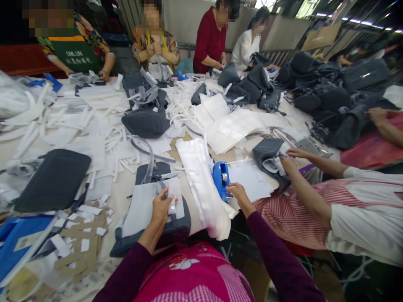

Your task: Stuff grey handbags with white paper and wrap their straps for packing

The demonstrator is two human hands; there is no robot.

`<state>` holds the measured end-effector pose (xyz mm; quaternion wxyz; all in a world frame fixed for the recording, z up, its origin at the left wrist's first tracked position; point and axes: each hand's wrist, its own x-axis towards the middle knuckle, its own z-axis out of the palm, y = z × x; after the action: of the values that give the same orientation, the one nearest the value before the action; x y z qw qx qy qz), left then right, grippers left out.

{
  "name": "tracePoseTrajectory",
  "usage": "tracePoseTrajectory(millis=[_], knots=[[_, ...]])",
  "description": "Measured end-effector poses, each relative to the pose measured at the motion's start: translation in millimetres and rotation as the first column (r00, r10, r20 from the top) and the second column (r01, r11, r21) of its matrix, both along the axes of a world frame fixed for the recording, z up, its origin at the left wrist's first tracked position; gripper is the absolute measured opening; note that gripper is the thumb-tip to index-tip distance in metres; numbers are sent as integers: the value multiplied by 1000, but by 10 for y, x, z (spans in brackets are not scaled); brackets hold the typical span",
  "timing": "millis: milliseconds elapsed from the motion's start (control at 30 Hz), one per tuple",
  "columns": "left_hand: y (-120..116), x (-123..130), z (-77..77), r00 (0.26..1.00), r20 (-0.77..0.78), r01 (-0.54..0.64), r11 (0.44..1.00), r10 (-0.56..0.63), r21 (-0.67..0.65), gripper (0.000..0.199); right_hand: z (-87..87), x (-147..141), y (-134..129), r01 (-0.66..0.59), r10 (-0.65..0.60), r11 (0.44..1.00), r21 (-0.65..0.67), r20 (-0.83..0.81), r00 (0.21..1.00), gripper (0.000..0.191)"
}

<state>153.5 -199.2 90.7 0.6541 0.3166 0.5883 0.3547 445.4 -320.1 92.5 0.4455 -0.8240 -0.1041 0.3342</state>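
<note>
A dark grey bag (183, 222) lies before me with white paper (138, 207) over it. My left hand (162, 205) is on this bag, its fingers closed around a strap piece (172, 206) wrapped in clear plastic. To the right stands a blue tape dispenser (221, 180) holding a roll of tape. My right hand (238, 193) is at the dispenser's near end, thumb and fingertips pinched together; whatever is between them is too small to make out. A long white padded wrap (201, 180) lies between the bag and the dispenser.
White paper sheets (248, 180) lie right of the dispenser. A co-worker's hands (291, 161) handle another grey bag (267, 151) at the right. One more bag (53, 180) and cardboard with white slips (82, 243) are at the left. Several people stand across the table.
</note>
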Motion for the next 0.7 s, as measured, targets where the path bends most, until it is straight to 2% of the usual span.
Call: tracePoseTrajectory(millis=[133,233,300,433,567,633,700], knots=[[4,-9,-28,1000,-11,26,1000,-26,15,55,110,10,5,60,-64,996,72,46,997,33],[2,-14,-36,1000,-8,26,999,-26,18,53,217,-26,-206,52,-55,994,92,31,998,38],[3,-13,-32,1000,-15,16,1000,-16,20,51,210,-122,-424,32,-31,996,82,-6,999,38],[11,-6,-25,999,-22,23,999,-23,22,45,-26,-377,-783,0,1,1000,27,-38,999,33],[14,-4,-45,998,-31,47,998,-46,40,42,-310,-471,-842,-17,17,999,-38,5,1000,23],[13,-12,-59,998,-38,59,997,-57,43,40,-370,-414,-856,-24,29,997,-71,66,997,22],[7,-26,-71,997,-48,63,997,-61,44,37,-347,-327,-914,-39,55,993,-110,150,987,22]])
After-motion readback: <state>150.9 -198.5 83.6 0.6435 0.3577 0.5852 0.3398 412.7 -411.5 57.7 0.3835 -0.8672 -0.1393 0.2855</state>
